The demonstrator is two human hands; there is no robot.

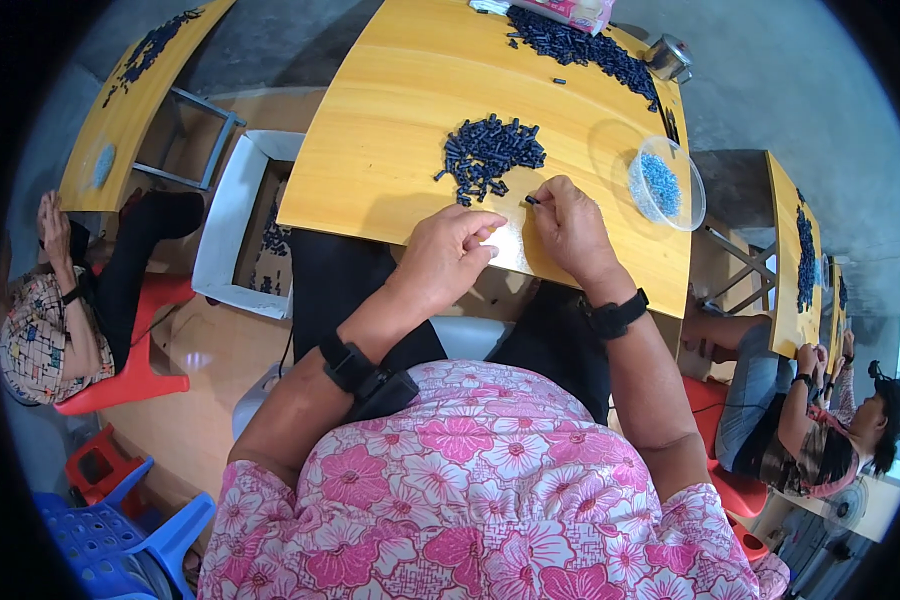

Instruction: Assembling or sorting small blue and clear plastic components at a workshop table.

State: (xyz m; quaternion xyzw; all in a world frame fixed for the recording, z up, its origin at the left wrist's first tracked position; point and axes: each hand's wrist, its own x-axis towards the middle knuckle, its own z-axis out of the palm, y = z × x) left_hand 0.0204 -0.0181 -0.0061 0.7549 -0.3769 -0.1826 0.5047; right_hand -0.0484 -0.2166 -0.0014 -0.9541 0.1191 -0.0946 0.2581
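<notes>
Near the table's front edge, my right hand (573,228) pinches a small dark cylindrical piece (532,200) between thumb and fingertips. To its left my left hand (448,258) is closed, thumb against the fingers; whatever its fingertips hold is too small to make out. The two hands are a little apart, above the yellow wooden table (370,130). Just beyond them lies a loose pile of the same dark pieces (492,150). Right of my right hand stands a clear round plastic tub (692,205) with tiny light-blue parts (660,185) in it.
A larger heap of dark pieces (580,50) lies at the table's far side, beside a metal mug (669,57) and a pink package (580,12). A white-sided box (220,255) stands on the floor at left. People sit at other tables on both sides.
</notes>
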